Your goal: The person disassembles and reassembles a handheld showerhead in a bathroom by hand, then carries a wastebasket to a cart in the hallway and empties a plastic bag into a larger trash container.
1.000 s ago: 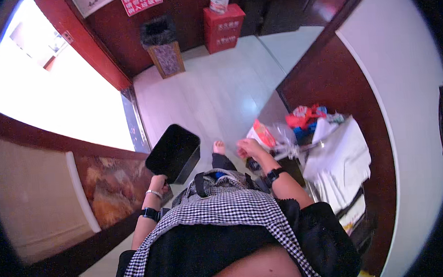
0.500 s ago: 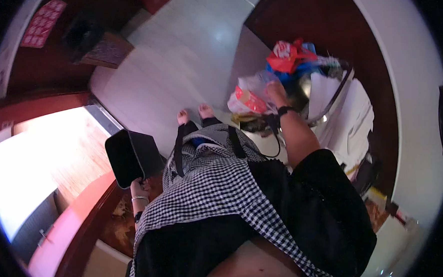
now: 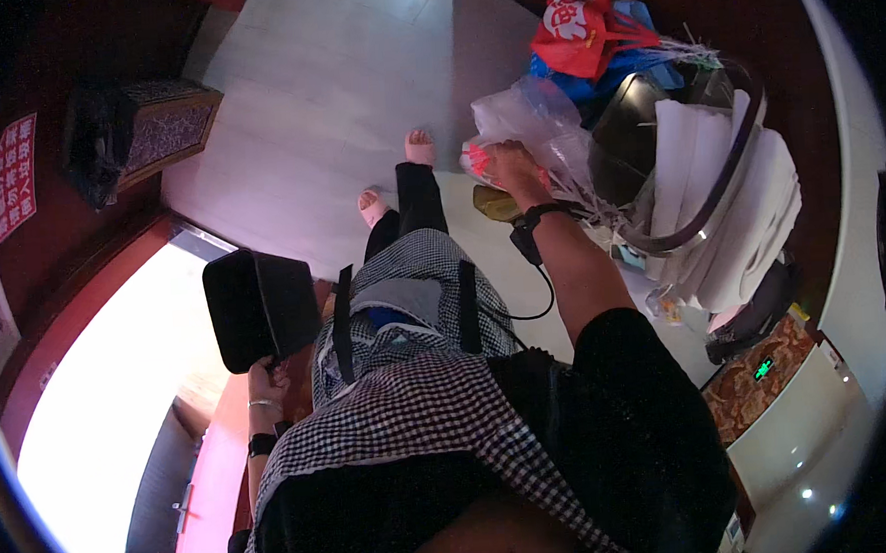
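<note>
My left hand (image 3: 268,384) is closed on the lower edge of a black rectangular bin (image 3: 289,303), which is tilted so its dark opening faces left. My right hand (image 3: 513,163) reaches forward and its fingers are closed on a clear plastic bag (image 3: 545,116) with a red-printed part near the fingertips. That bag hangs at the near side of a loaded cart. Just below my right hand is a yellow-green bundle (image 3: 496,205). The inside of the bin is too dark to make out.
The cart carries folded white linen (image 3: 724,182), a red bag (image 3: 579,47) and blue plastic (image 3: 581,87), with a curved handle (image 3: 696,221) above. At left are a bright doorway (image 3: 105,334), a door (image 3: 159,492) and a dark box with a patterned side (image 3: 170,136).
My right foot has stepped forward and the view has turned. My right hand has shifted left and slightly up, still at the plastic bag. The bin stays in my left hand.
</note>
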Demonstrator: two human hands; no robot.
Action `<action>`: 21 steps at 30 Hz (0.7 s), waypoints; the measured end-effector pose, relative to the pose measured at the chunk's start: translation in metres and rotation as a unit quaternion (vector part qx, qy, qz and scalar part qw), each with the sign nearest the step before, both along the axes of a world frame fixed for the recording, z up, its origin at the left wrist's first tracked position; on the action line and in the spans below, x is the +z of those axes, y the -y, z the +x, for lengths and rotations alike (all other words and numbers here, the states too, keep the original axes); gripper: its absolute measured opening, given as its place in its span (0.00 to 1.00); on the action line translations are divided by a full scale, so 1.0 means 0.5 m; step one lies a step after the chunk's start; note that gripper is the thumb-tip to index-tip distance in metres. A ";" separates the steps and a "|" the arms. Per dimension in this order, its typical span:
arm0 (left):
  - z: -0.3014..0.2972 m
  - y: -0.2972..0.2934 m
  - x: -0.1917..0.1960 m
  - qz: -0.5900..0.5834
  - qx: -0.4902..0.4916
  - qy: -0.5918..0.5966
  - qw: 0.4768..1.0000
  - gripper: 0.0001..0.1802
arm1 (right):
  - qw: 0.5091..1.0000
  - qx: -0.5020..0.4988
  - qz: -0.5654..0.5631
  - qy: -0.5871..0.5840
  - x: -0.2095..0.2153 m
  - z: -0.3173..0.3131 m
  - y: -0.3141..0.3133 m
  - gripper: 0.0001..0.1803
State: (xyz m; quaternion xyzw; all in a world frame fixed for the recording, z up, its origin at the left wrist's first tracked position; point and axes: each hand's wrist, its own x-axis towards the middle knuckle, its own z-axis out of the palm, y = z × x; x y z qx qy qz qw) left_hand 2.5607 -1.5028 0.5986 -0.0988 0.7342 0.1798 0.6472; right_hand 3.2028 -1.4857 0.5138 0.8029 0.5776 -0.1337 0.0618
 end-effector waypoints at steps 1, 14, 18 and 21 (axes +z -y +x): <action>0.012 -0.004 0.006 -0.010 0.008 -0.010 1.000 0.10 | 0.999 -0.010 0.035 0.011 -0.003 0.005 0.004 0.13; 0.109 -0.121 0.064 0.039 -0.014 0.074 0.996 0.14 | 0.988 -0.142 0.068 0.009 -0.117 -0.019 0.087 0.22; 0.107 -0.118 0.052 0.045 -0.024 0.079 0.996 0.12 | 0.984 -0.180 0.010 -0.011 -0.082 -0.029 0.069 0.29; 0.102 -0.121 0.051 0.043 -0.039 0.079 0.995 0.12 | 0.981 -0.185 0.034 -0.039 0.002 -0.050 0.063 0.31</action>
